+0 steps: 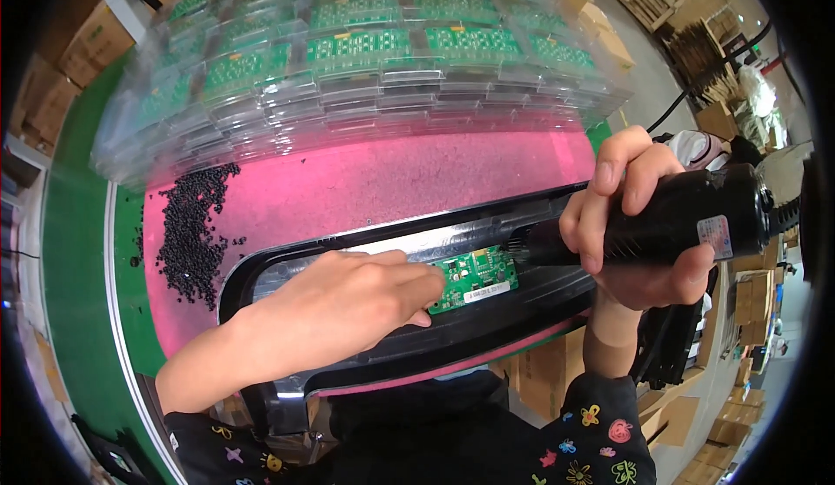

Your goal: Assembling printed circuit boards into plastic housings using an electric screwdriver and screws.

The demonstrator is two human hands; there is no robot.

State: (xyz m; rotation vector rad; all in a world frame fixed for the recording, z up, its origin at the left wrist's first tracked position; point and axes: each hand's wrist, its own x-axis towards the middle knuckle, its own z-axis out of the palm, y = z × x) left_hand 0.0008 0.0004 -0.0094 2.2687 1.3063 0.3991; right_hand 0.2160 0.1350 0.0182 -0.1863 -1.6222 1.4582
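Note:
My right hand [600, 211] is wrapped round a black electric screwdriver [674, 211], its narrow end pointing left. That end reaches the right edge of a green circuit board [474, 276], and the tip itself is hard to make out. With bent fingers pressed together, my left hand [357, 298] grips the board's left end, which the fingers partly hide. The board lies inside a long black plastic housing [474, 324] with a raised, rounded rim.
A pink mat [374, 176] covers the green table [74, 180]. Small black parts [191, 233] lie heaped at the left. Behind the housing, clear plastic trays [374, 85] are stacked with green boards. Cardboard boxes [552, 367] stand on the floor.

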